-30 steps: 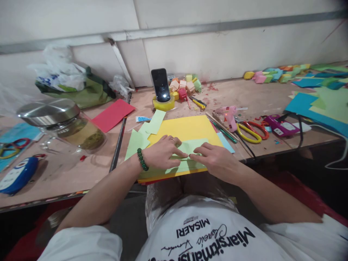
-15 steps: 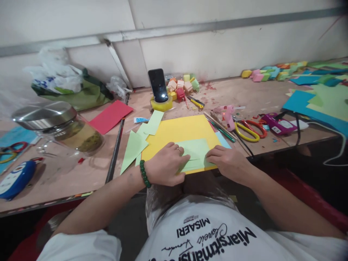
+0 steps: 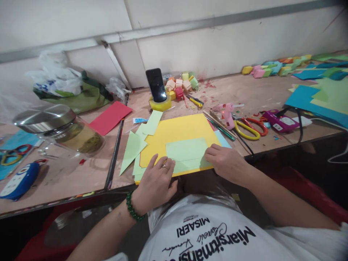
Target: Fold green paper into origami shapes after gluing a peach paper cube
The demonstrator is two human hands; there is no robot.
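A folded light green paper [image 3: 187,151] lies on a yellow sheet [image 3: 179,130] at the table's near edge. My left hand [image 3: 156,181], with a ring and a green bead bracelet, has its fingers spread flat on the left end of the green paper. My right hand [image 3: 224,163] has its fingers curled, with the tips pressing the paper's right edge. Other light green pieces [image 3: 134,145] lie to the left of the yellow sheet.
A phone [image 3: 155,85] stands on a yellow tape roll. Behind it are coloured paper cubes [image 3: 181,84]. A pink glue gun [image 3: 227,114], scissors [image 3: 248,128] and sticks lie right. A glass jar [image 3: 62,128], red paper [image 3: 110,116] and bags lie left. Blue and green sheets [image 3: 318,98] lie far right.
My hands have parted from the middle of the green paper. The left has slid down and left toward the table edge, the right to the paper's right edge. The paper now lies flat.
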